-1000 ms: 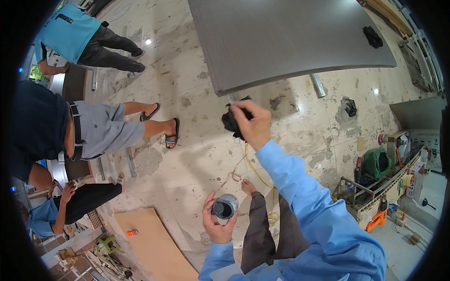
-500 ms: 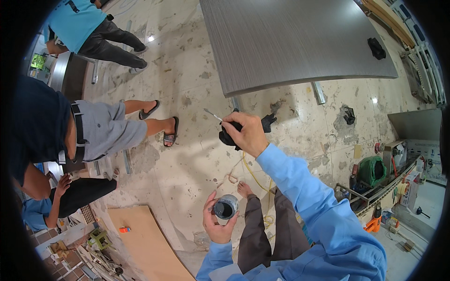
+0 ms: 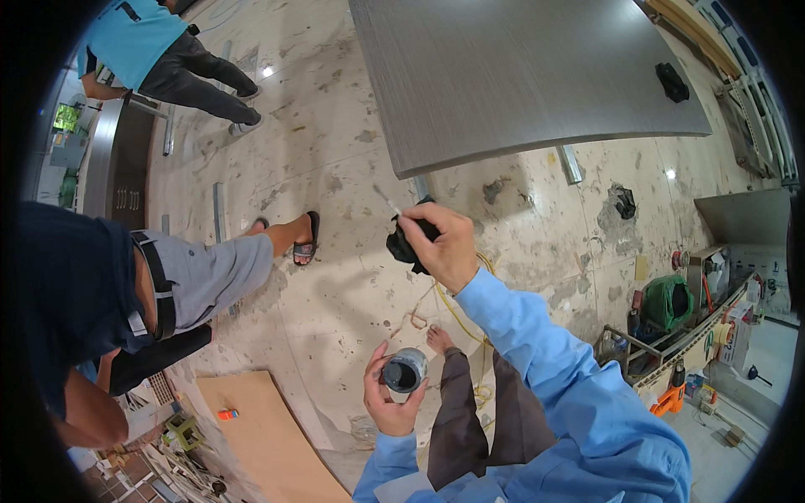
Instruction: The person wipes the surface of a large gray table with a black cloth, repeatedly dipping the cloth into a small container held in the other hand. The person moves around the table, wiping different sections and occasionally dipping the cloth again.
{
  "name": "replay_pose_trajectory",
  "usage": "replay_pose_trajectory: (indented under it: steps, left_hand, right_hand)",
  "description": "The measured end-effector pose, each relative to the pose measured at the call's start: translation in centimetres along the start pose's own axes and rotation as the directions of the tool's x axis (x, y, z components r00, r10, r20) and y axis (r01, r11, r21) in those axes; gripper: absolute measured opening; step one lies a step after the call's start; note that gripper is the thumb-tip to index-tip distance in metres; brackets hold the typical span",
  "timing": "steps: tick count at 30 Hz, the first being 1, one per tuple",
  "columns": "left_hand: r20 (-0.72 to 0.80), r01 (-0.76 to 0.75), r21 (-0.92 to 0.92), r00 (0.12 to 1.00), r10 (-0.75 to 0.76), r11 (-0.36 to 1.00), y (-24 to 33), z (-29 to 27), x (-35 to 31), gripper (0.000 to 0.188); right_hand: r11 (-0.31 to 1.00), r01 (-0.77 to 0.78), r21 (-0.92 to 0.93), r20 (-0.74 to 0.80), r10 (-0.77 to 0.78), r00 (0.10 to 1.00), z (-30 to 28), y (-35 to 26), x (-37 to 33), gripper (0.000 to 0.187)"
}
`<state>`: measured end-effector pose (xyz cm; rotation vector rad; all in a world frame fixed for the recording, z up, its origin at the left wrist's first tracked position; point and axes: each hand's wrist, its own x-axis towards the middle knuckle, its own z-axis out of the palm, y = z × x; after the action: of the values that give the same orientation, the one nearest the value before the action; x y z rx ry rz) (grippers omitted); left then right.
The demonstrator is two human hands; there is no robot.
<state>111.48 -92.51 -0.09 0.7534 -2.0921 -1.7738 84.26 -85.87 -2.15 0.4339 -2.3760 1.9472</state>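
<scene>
My left hand (image 3: 387,407) is wrapped round a small open cup (image 3: 404,375) with dark paint-like liquid in it, held upright low in the middle of the view. Above it, my right hand (image 3: 449,248) pinches a thin brush (image 3: 386,200) whose pale shaft and tip point up and to the left. A bunched black cloth (image 3: 411,246) is gripped in the same hand, its far part hidden behind the fingers. Just beyond that hand lies the near edge of a large grey wood-grain panel (image 3: 537,75).
A person in grey shorts (image 3: 197,281) stands at left; another in a turquoise shirt (image 3: 138,42) is at far left. A black rag (image 3: 672,83) lies on the panel. A yellow hose (image 3: 457,316) runs by my feet. A tan board (image 3: 268,427), toolbox (image 3: 671,352) and orange drill (image 3: 668,401) lie around.
My right hand has shifted slightly, and the cloth end that stuck out to its right no longer shows. The person in grey shorts has moved nearer, covering most of the person behind.
</scene>
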Motion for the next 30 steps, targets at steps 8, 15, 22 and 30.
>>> replay_pose_trajectory:
  steps: [8,15,22,30]
  left_hand:
    - [0.013,-0.002,0.011,1.000,0.001,1.000,0.4,0.5,1.6,0.078]
    - [0.044,0.000,-0.006,0.999,0.000,1.000,0.7,1.9,0.4,0.079]
    - [0.056,0.036,0.029,0.998,-0.038,0.999,1.0,2.7,-0.3,0.078]
    - [0.088,0.006,0.021,0.996,-0.008,1.000,0.9,3.6,-0.8,0.080]
  right_hand:
    - [0.997,-0.077,0.018,-0.316,0.078,0.946,-3.4,2.7,1.9,0.010]
    - [0.997,-0.074,0.022,-0.273,0.077,0.959,-3.8,2.5,0.9,0.010]
    - [0.996,-0.086,0.007,-0.238,0.085,0.968,-6.4,3.3,0.4,0.011]
    - [0.982,-0.122,0.147,-0.581,0.186,0.792,-17.5,5.4,2.5,0.013]
